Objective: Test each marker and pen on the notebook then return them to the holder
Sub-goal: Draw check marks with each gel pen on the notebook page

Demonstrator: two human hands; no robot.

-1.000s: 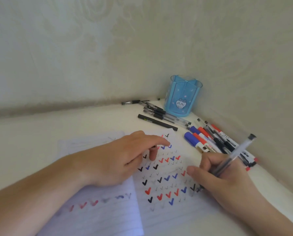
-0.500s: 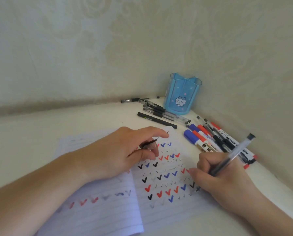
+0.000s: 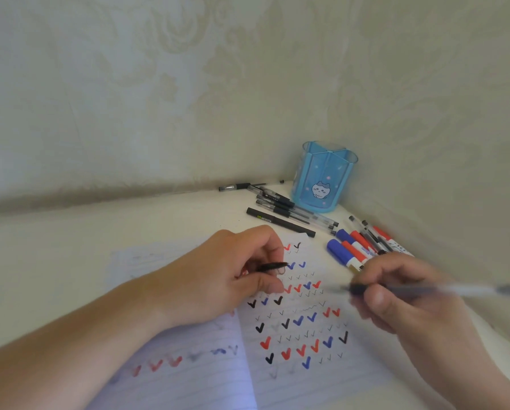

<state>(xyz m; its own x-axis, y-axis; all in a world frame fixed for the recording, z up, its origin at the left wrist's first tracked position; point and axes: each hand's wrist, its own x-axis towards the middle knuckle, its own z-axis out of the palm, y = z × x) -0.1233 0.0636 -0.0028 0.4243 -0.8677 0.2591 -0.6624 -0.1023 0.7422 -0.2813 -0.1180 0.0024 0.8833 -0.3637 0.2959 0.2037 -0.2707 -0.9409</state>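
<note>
The right hand [image 3: 407,300] has lifted its pen [image 3: 425,290] off the notebook [image 3: 301,335], swinging it level toward the cap [image 3: 273,266] pinched in the left hand [image 3: 230,279]. Testing looks done; capping comes next, then the far blue holder [image 3: 325,179].

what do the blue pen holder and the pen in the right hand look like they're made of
The blue cat-print pen holder looks like translucent glossy plastic: the inner dividers show through its walls. The clear-barrelled pen in the right hand seems to be see-through plastic with a dark end plug, though motion blur leaves the finish uncertain. The small black pen cap pinched by the left hand is probably opaque plastic.
</note>
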